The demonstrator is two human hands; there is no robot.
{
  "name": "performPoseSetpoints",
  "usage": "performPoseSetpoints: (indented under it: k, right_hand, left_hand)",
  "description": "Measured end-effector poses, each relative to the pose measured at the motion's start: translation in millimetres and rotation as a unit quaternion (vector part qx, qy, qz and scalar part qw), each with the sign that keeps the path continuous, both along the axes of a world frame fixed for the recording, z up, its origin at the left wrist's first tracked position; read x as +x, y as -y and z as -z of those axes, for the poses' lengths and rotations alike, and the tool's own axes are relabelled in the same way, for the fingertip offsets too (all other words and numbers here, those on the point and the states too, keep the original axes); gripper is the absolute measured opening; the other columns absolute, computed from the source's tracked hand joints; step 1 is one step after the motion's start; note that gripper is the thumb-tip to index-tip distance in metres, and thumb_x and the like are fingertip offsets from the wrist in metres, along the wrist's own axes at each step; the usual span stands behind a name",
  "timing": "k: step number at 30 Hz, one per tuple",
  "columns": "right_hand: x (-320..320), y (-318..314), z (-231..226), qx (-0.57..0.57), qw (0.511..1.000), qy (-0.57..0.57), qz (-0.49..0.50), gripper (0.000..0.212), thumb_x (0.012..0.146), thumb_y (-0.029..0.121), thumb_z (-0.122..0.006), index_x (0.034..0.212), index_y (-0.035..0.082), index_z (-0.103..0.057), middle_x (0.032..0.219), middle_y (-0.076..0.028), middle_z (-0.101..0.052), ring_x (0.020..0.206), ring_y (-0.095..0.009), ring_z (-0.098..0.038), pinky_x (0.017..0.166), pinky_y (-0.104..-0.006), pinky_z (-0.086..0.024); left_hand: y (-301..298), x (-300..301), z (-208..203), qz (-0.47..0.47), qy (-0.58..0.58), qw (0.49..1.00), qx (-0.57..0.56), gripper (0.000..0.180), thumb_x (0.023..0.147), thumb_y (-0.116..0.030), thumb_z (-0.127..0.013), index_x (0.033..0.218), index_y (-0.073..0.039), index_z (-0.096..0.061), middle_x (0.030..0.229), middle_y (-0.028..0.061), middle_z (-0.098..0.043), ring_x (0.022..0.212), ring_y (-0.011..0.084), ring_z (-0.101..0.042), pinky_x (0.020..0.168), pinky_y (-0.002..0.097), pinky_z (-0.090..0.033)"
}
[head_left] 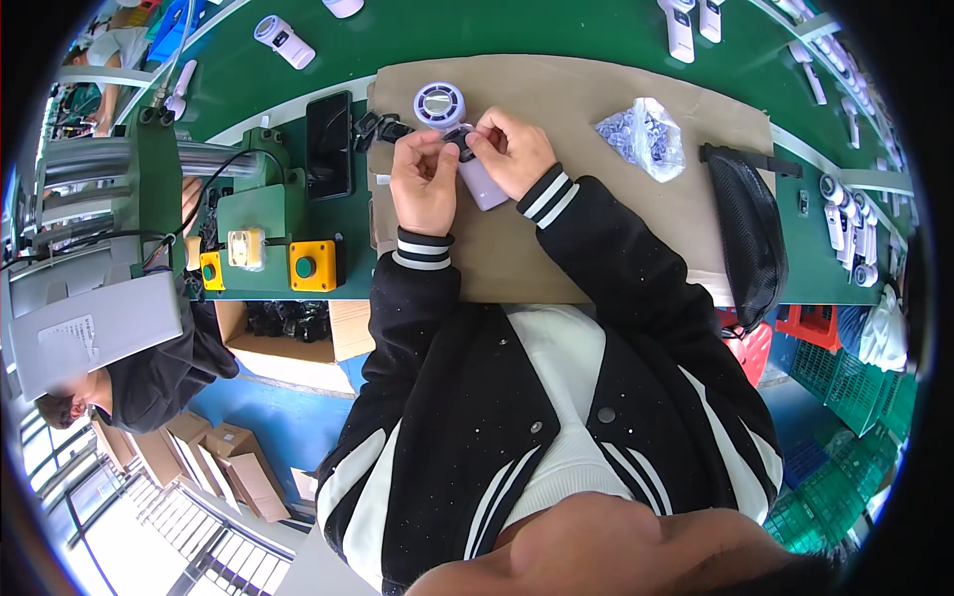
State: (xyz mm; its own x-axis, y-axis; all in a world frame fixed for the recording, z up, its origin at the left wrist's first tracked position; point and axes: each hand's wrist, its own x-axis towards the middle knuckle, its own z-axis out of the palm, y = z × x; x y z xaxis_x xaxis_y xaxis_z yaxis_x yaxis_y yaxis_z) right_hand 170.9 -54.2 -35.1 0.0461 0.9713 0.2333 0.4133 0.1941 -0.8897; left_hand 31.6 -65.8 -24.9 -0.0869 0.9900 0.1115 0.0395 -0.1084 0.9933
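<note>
A lilac handheld fan (486, 186) with a round head lies on the brown cardboard sheet (596, 233) in front of me. Over its neck, my left hand (424, 186) and my right hand (516, 155) meet with fingers pinched. Between the fingertips is a small black part (463, 142), close to or touching the fan; its exact shape is partly hidden by the fingers. Just left of the fan's head sit several loose small black parts (382, 129).
A clear bag of small lilac pieces (644, 137) and a black zip pouch (743, 228) lie to the right. At left are a black phone (329, 146), a yellow button box (314, 266) and a green machine (154, 179). More fans (284, 42) stand along the green bench.
</note>
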Motion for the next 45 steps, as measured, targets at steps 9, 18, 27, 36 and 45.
performPoseSetpoints:
  k: [9,18,27,36,45]
  right_hand:
    - [-1.8,7.3,-8.2,-0.034,0.982,0.182,0.034,0.016,0.086,0.025,-0.057,0.093,0.011,-0.054,0.077,-0.008,-0.064,0.065,-0.031,-0.06,0.057,-0.0403,-0.046]
    - [11.5,-0.7,5.9,-0.004,0.997,0.074,-0.011,0.023,0.091,0.03,-0.052,0.106,0.012,-0.054,0.084,-0.012,-0.066,0.068,-0.035,-0.062,0.061,-0.0428,-0.047]
    - [66.0,-14.6,-5.2,0.116,0.992,-0.039,-0.017,0.033,0.096,0.016,-0.051,0.125,0.0,-0.052,0.111,-0.013,-0.063,0.094,-0.02,-0.059,0.085,-0.0286,-0.046]
    - [115.8,-28.5,27.4,0.088,0.985,-0.118,-0.089,0.031,0.095,0.009,-0.052,0.124,-0.001,-0.052,0.117,-0.014,-0.059,0.101,-0.022,-0.057,0.092,-0.0302,-0.043]
    - [57.5,-26.8,-9.2,0.062,0.983,-0.141,-0.105,0.031,0.097,0.013,-0.049,0.123,-0.002,-0.052,0.113,-0.014,-0.06,0.096,-0.02,-0.057,0.087,-0.0279,-0.044]
  left_hand:
    - [2.4,-0.7,10.3,-0.084,-0.416,0.899,0.112,0.019,0.085,-0.018,-0.062,0.1,-0.006,-0.062,0.084,0.0097,-0.064,0.072,0.0237,-0.058,0.074,0.0329,-0.042]
    - [-9.6,14.1,3.5,-0.048,-0.295,0.952,0.064,0.025,0.089,-0.025,-0.056,0.103,-0.004,-0.06,0.077,0.0167,-0.066,0.068,0.037,-0.062,0.06,0.0431,-0.047]
    - [-44.9,53.0,-14.8,0.076,-0.1,0.957,0.26,0.027,0.087,-0.015,-0.055,0.111,-0.003,-0.055,0.092,0.0146,-0.058,0.07,0.0306,-0.055,0.064,0.0373,-0.045]
    - [-45.8,58.9,-9.2,0.08,-0.03,0.949,0.302,0.021,0.086,-0.014,-0.056,0.104,-0.004,-0.054,0.093,0.0119,-0.053,0.075,0.0293,-0.051,0.067,0.0381,-0.043]
    - [-50.6,45.8,-22.9,0.084,0.09,0.974,0.191,0.023,0.086,-0.013,-0.055,0.107,-0.004,-0.053,0.099,0.0114,-0.051,0.086,0.0287,-0.05,0.077,0.0375,-0.042]
